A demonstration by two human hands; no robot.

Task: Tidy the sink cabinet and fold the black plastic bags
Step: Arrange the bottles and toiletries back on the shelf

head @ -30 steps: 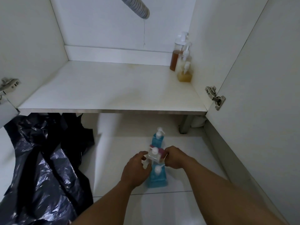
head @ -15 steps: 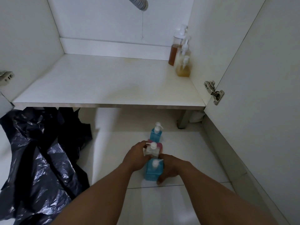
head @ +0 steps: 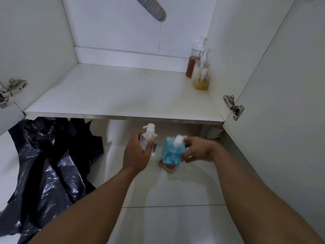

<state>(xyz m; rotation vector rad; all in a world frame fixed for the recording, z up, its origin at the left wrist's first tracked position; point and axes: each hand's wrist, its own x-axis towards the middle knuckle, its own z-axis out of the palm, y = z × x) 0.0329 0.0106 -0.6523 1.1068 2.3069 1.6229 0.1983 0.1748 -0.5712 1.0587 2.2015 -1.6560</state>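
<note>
Head view, at the open sink cabinet. Grips a clear pump bottle (head: pixel 149 138) in the left hand (head: pixel 136 154), fingers wrapped round its body and the white nozzle standing above the thumb. Clamps the right hand (head: pixel 197 151) round a blue pump bottle (head: pixel 173 152), close beside the left hand's own load. Too blurred there to tell how each finger lies.

Holds both bottles upright and apparently clear of the floor tiles (head: pixel 167 222). Upright probably to keep the pumps from leaking, and one per hand to move two in a single trip.

Passes the blue bottle over a pink-and-tan item (head: pixel 168 166), perhaps a sponge, lying on the tiles just below the right hand.

Faces the cabinet shelf (head: pixel 114 95) beyond and above both hands, largely bare. Shows amber pump bottles (head: pixel 200 71) beyond the right hand in the far corner, packed in a row against the side wall. Likely the spot meant for these two as well.

Shows the black plastic bags (head: pixel 45 173) heaped on the floor, well out to the left of the left hand and partly tucked under the shelf edge. Crumpled, not yet folded, in neither hand.

Reads as the shelving step, with the bags to follow.
</note>
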